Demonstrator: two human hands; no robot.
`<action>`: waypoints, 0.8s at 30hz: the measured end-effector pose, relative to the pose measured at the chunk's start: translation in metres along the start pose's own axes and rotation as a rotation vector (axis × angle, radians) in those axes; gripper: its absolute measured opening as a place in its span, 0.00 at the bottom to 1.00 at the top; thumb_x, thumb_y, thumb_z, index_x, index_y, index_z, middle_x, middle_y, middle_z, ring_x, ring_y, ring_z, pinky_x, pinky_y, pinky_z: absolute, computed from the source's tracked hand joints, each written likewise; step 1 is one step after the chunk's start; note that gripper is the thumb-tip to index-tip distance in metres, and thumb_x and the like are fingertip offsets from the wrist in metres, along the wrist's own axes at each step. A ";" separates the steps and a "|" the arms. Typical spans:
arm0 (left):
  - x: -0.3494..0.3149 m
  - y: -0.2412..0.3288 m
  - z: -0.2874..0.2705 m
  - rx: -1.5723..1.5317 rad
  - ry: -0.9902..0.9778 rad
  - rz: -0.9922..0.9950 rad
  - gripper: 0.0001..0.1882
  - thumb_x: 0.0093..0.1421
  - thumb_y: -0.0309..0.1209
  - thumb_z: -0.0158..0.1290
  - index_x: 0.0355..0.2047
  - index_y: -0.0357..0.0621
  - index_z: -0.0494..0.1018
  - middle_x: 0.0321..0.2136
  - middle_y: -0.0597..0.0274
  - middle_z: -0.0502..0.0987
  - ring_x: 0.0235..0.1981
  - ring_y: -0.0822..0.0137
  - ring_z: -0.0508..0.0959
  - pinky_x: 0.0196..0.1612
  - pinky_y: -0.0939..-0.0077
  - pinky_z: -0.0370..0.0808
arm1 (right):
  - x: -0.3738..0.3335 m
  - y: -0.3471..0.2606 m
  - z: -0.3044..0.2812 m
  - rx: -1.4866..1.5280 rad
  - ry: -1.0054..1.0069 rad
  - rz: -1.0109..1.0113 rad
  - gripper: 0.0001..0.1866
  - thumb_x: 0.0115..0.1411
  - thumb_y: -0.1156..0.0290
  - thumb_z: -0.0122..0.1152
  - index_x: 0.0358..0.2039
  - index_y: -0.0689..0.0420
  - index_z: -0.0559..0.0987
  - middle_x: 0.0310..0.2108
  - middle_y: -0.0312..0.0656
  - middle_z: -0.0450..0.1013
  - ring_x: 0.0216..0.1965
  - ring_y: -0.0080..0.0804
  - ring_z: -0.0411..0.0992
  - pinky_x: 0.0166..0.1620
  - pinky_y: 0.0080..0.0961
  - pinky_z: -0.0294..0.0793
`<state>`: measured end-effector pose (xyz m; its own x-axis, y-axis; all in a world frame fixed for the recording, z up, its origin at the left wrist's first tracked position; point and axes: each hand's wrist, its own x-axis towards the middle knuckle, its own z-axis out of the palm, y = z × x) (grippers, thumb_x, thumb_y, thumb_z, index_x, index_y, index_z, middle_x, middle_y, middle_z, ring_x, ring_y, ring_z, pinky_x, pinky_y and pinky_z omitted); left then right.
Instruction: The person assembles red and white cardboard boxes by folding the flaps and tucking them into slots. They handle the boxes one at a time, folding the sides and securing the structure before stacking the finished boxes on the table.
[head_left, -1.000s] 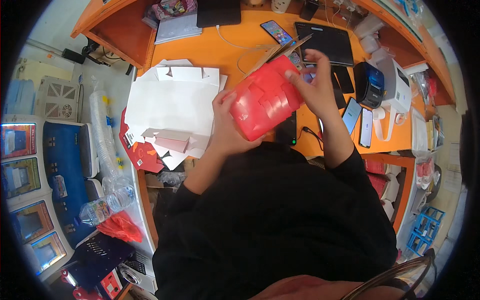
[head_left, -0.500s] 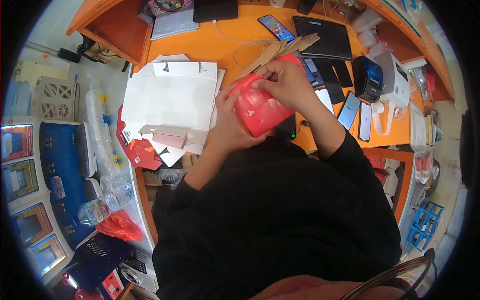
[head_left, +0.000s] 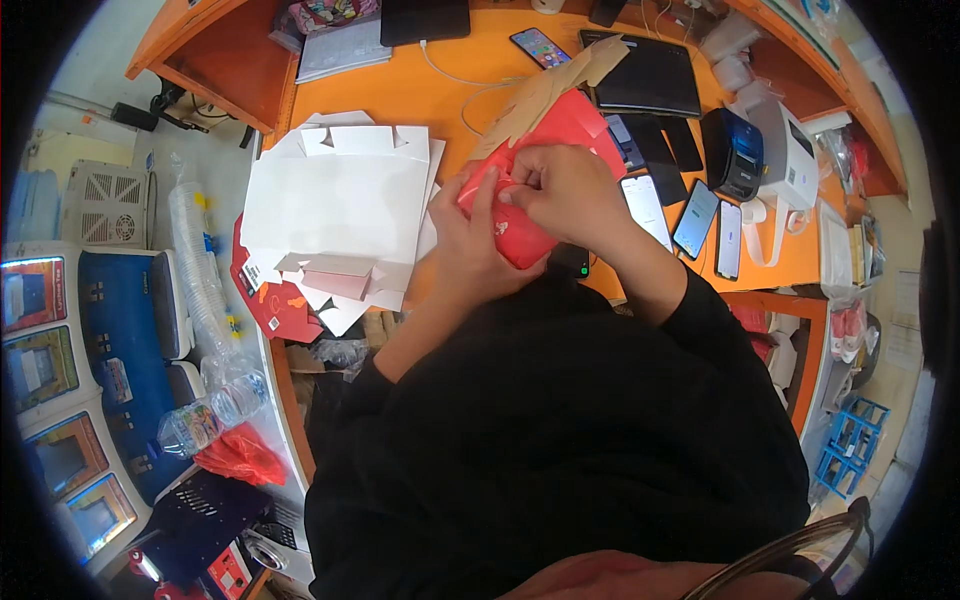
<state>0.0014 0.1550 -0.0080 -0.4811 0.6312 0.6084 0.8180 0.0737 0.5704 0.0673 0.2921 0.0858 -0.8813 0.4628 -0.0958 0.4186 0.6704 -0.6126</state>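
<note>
While the left hand (head_left: 472,248) steadies, the right hand (head_left: 572,190) pinches

Held over the near edge of the orange desk (head_left: 482,38), the red package (head_left: 518,240) sits clamped in the left hand; right fingertips close on its surface. Working at that covering seems the step; the next move calls for firm left support.

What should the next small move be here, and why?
Perhaps a gentle pull on the red carton with the right hand, which appears to pinch its upward-facing side, while the left hand grasps it from the left and could steady it.
</note>
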 end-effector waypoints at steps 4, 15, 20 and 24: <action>-0.001 -0.003 0.005 -0.004 -0.010 -0.038 0.56 0.33 0.43 0.73 0.62 0.39 0.60 0.54 0.35 0.62 0.53 0.40 0.64 0.52 0.51 0.66 | 0.004 0.014 0.019 -0.147 0.099 -0.134 0.07 0.53 0.65 0.65 0.26 0.54 0.81 0.26 0.43 0.77 0.33 0.43 0.77 0.39 0.41 0.71; -0.004 -0.015 0.005 0.096 0.023 -0.105 0.44 0.34 0.40 0.74 0.51 0.42 0.68 0.57 0.37 0.57 0.58 0.41 0.61 0.54 0.55 0.69 | 0.010 0.019 0.040 -0.040 0.267 -0.251 0.08 0.52 0.72 0.65 0.33 0.59 0.81 0.32 0.44 0.77 0.36 0.45 0.76 0.40 0.39 0.74; -0.003 -0.014 0.010 0.105 0.055 -0.089 0.44 0.34 0.42 0.74 0.52 0.42 0.67 0.56 0.36 0.57 0.56 0.41 0.62 0.54 0.54 0.67 | 0.015 0.017 0.037 -0.047 0.207 -0.184 0.11 0.50 0.74 0.66 0.35 0.60 0.79 0.34 0.45 0.76 0.37 0.46 0.76 0.40 0.38 0.75; -0.001 -0.015 0.012 0.093 0.104 -0.054 0.44 0.34 0.44 0.73 0.51 0.41 0.68 0.54 0.35 0.60 0.52 0.41 0.64 0.52 0.52 0.65 | 0.012 0.015 0.045 -0.100 0.357 -0.218 0.15 0.49 0.74 0.65 0.39 0.58 0.78 0.39 0.45 0.74 0.42 0.46 0.74 0.42 0.41 0.73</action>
<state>-0.0067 0.1623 -0.0236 -0.5512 0.5411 0.6351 0.8135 0.1792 0.5533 0.0533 0.2813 0.0404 -0.8279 0.4635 0.3159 0.2652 0.8197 -0.5078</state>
